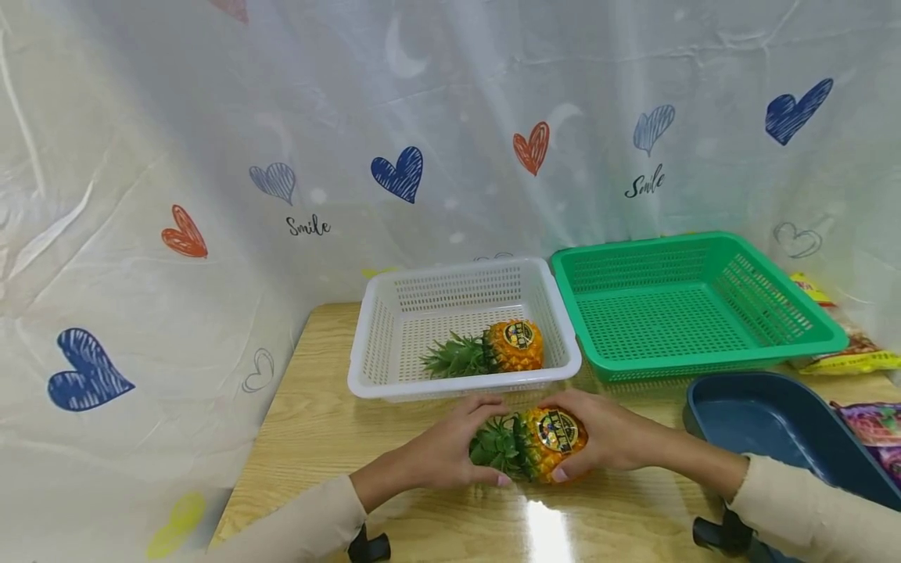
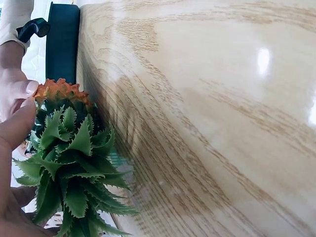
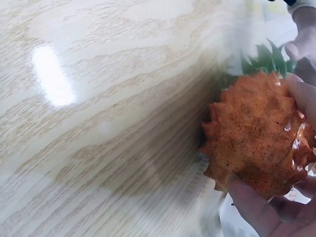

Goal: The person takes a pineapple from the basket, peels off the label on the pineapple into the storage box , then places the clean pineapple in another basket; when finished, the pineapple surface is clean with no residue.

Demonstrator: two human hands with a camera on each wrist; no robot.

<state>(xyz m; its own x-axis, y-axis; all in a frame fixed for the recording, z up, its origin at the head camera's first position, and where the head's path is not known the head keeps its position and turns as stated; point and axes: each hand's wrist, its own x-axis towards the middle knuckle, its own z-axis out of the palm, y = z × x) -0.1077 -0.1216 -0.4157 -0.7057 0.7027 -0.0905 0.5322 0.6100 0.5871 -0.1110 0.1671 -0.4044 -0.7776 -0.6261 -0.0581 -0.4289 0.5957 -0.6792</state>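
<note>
A small orange pineapple (image 1: 549, 442) with a green leafy crown and a round black-and-gold label lies on its side, at or just above the wooden table. My right hand (image 1: 612, 434) grips the fruit's base, fingers on the far side and thumb on the near side. Around the crown (image 2: 74, 173) curves my left hand (image 1: 450, 442), its thumb near where leaves and fruit meet. The fruit's spiky bottom (image 3: 256, 133) fills much of the right wrist view. Just behind, a second labelled pineapple (image 1: 517, 344) lies in a white basket (image 1: 464, 383).
A green basket (image 1: 704, 356) stands right of the white one. Closer on the right is a dark blue tray (image 1: 756, 426), with colourful packets (image 1: 852, 344) beyond it. The wooden table (image 1: 303, 438) ends at a pale curtain (image 1: 450, 102) printed with hearts.
</note>
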